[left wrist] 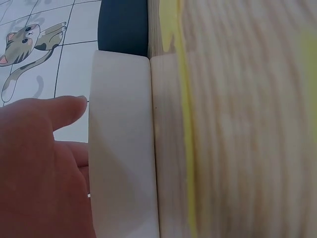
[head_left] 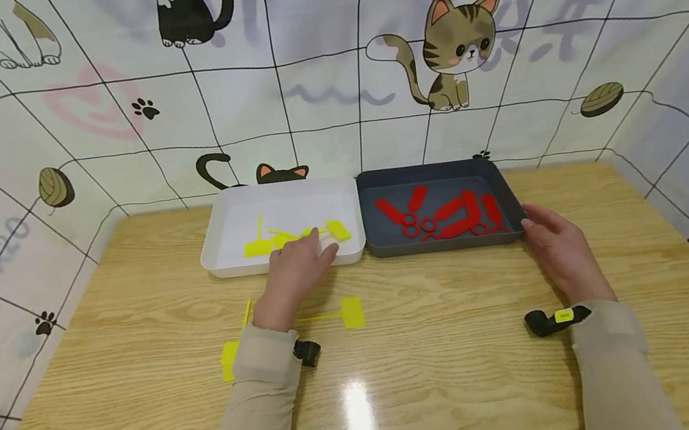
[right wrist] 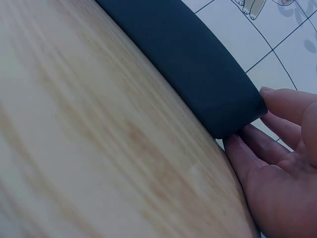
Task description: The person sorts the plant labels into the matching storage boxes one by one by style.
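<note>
My left hand (head_left: 296, 271) reaches over the front wall of a white tray (head_left: 227, 222), thumb and index finger apart. Beneath and around its fingers lie several yellow flat paddles with thin handles (head_left: 257, 248); the other fingertips are partly hidden. In the left wrist view the thumb stands just behind the tray's outer wall (left wrist: 121, 144). At the front right corner of a dark grey tray (head_left: 444, 245), my right hand (head_left: 563, 252) grips the edge between thumb and fingers. Several red flat pieces with ring ends (head_left: 449, 209) lie in that tray.
Two more yellow paddles lie on the wooden table (head_left: 436, 366) near the left forearm, one with its blade (head_left: 352, 312) to the right, another (head_left: 229, 361) partly under the sleeve. Both trays stand side by side against a cat-printed wall covering (head_left: 325, 90).
</note>
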Demonstrator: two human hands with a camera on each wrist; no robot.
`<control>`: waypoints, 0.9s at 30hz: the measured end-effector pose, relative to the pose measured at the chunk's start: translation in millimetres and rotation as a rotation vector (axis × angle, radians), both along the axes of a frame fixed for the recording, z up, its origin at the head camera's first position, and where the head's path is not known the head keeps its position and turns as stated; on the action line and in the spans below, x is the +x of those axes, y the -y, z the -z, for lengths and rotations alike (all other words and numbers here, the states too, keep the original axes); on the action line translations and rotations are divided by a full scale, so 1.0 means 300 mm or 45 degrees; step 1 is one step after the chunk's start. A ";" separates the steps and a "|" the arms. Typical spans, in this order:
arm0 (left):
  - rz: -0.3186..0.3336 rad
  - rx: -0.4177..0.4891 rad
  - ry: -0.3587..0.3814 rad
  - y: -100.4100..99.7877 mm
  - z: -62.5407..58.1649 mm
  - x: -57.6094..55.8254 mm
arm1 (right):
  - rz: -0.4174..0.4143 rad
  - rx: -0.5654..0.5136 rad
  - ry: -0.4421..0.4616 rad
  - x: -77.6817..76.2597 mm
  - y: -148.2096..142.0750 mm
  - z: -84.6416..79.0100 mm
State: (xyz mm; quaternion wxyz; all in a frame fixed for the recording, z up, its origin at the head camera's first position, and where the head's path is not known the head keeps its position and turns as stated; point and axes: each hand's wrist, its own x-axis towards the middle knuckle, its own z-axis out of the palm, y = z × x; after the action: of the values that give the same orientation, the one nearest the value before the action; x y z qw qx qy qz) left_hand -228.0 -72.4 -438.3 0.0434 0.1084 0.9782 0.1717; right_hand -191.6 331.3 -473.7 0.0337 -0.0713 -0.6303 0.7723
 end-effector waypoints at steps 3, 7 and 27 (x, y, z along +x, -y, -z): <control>0.002 -0.011 0.023 -0.002 -0.002 0.005 | 0.001 -0.009 0.001 -0.002 0.001 -0.001; 0.005 -0.013 0.020 -0.001 -0.005 0.014 | 0.005 -0.024 -0.012 -0.004 0.004 -0.001; 0.012 0.010 0.033 -0.003 -0.014 0.023 | 0.022 -0.014 -0.014 -0.001 -0.001 0.005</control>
State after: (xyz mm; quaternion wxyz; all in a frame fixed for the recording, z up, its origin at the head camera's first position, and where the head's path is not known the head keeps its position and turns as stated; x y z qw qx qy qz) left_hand -221.1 -71.4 -434.0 0.0565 0.1109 0.9764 0.1767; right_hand -192.0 331.7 -475.3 0.0435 -0.0726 -0.6251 0.7760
